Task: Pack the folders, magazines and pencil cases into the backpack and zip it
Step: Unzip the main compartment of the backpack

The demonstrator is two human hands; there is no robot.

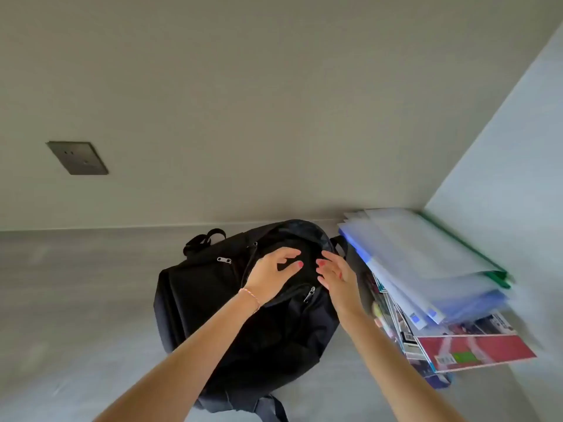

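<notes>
On the far left a dark square outlet plate [77, 158] is set into the pale wall [274, 102]. Below it a grey worktop [76, 300] stretches from the wall to the near edge of the view.

A black backpack [213, 300] lies on the worktop at centre, its top end toward the wall and a carry loop [202, 239] sticking out at its far left corner. A silver zip pull [224, 260] shows on its upper left panel, and a second zip pull [309, 294] hangs near the middle of the bag. The main opening [301, 239] at the far end gapes dark.

The left hand [271, 277], with a thin bracelet [250, 296] at the wrist, rests over the backpack's opening with fingers [288, 254] spread and loose, grasping nothing. Just right of it the right hand [338, 277] hovers at the opening's right side, its fingers likewise released and empty. The two hands are close but apart.

To the right, beside the backpack and against the side wall [502, 147], a stack of translucent folders [426, 263] in white, blue and green lies fanned on top of several magazines [475, 350], the lowest edges of which jut toward the near side. The stack is blurred.
</notes>
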